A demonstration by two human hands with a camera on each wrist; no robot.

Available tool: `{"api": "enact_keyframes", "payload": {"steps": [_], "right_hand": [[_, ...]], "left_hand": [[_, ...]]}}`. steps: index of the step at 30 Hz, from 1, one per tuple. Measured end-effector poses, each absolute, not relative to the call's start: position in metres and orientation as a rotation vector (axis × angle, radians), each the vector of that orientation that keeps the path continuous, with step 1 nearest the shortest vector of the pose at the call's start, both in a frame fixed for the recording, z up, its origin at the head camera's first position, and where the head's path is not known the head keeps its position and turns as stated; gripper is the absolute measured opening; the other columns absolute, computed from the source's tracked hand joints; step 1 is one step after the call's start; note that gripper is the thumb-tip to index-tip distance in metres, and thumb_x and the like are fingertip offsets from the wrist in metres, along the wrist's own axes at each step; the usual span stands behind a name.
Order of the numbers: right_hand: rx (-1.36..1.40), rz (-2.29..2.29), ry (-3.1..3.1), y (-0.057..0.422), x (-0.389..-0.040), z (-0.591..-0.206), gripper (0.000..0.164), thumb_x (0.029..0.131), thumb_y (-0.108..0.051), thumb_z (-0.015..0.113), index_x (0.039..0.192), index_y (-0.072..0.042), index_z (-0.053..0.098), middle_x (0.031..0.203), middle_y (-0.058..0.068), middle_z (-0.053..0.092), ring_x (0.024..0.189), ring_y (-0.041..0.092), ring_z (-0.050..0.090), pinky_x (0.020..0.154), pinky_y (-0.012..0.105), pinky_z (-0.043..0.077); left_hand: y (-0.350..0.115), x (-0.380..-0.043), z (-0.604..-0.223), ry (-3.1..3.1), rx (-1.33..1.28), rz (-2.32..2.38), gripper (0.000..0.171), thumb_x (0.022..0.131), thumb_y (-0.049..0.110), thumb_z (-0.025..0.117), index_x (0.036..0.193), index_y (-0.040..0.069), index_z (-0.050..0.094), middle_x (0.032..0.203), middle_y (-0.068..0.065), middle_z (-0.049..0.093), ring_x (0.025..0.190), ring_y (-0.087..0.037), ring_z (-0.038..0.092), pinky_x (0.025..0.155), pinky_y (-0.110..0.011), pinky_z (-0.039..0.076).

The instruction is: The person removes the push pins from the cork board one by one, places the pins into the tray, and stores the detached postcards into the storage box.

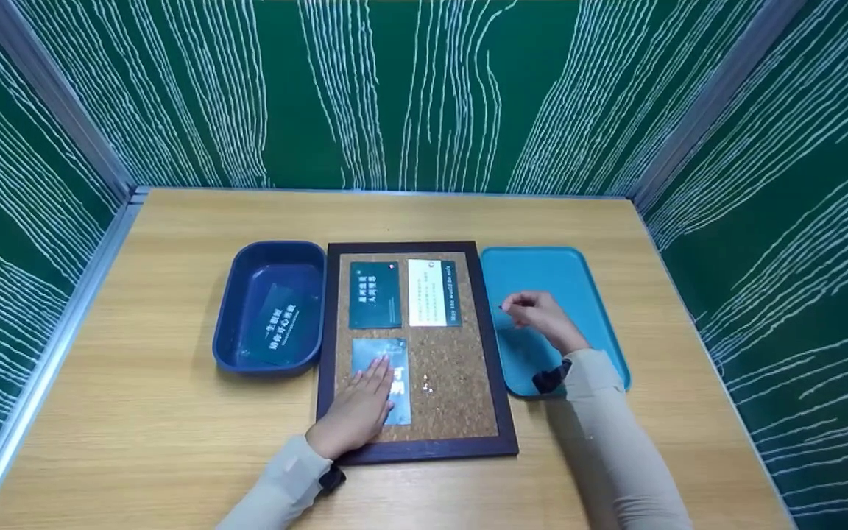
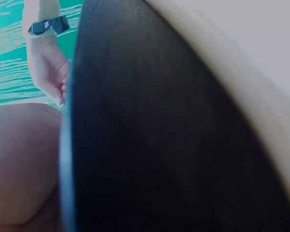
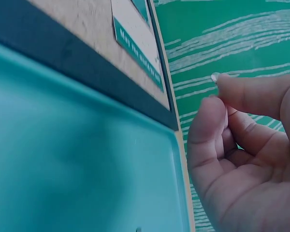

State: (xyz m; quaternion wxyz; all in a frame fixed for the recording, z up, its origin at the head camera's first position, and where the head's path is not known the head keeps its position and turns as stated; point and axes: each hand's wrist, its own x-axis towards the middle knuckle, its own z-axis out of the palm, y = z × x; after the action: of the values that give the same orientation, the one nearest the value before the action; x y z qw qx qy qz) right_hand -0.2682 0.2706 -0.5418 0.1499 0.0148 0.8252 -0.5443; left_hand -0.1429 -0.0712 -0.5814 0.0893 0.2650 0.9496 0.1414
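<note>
- Green panels [image 1: 284,73] streaked with white lines enclose a wooden table [image 1: 159,442].
- Dark-framed cork board [image 1: 461,383] lies mid-table.
- Teal tray [image 1: 534,269] sits just right of it.
- Blue bin [image 1: 277,271], just left, holds a dark card [image 1: 269,346].
- Left hand [image 1: 358,408], fingers extended, lies flat on the blue card [image 1: 401,405] at the board's lower left.
- Right hand [image 1: 545,316], above the tray, pinches a small clear piece [image 3: 215,77] between thumb and finger.
- Tiny shiny bits [image 1: 426,384] lie on the cork.
</note>
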Motion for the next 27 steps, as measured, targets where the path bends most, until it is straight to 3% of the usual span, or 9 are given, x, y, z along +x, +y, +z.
{"api": "enact_keyframes", "payload": {"steps": [3,10,18,27], "right_hand": [[0.05,-1.571,2.381,0.278,-0.268,-0.544,0.03,0.093,-0.024,0.062,0.107,0.003,0.064,0.101,0.02,0.061,0.085,0.028,0.058,0.08,0.037,0.054],[0.141,-1.526,2.397,0.293,-0.27,-0.548,0.031,0.096,-0.022,0.058,0.11,0.005,0.063,0.102,0.015,0.061,0.083,0.022,0.056,0.083,0.039,0.052],[0.224,-1.476,2.442,0.308,-0.269,-0.554,0.03,0.097,-0.019,0.053,0.111,0.005,0.062,0.103,0.015,0.06,0.079,0.015,0.054,0.078,0.031,0.053],[0.265,-1.413,2.506,0.321,-0.268,-0.558,0.027,0.095,-0.016,0.051,0.108,0.004,0.063,0.098,0.011,0.06,0.081,0.017,0.055,0.075,0.028,0.053]], "left_hand": [[-0.071,-0.143,-0.581,2.821,0.779,0.418,0.056,0.103,0.026,0.04,0.149,-0.003,0.027,0.158,-0.019,0.022,0.147,-0.033,0.021,0.118,-0.05,0.024],[-0.071,-0.143,-0.582,2.827,0.777,0.411,0.057,0.102,0.026,0.041,0.149,-0.003,0.028,0.158,-0.019,0.022,0.146,-0.034,0.022,0.118,-0.05,0.024],[-0.072,-0.143,-0.583,2.82,0.789,0.398,0.057,0.102,0.027,0.041,0.149,-0.003,0.028,0.158,-0.019,0.022,0.147,-0.033,0.021,0.118,-0.049,0.024],[-0.071,-0.144,-0.582,2.833,0.802,0.41,0.056,0.102,0.026,0.041,0.149,-0.003,0.028,0.158,-0.019,0.023,0.146,-0.033,0.022,0.117,-0.049,0.025]]}}
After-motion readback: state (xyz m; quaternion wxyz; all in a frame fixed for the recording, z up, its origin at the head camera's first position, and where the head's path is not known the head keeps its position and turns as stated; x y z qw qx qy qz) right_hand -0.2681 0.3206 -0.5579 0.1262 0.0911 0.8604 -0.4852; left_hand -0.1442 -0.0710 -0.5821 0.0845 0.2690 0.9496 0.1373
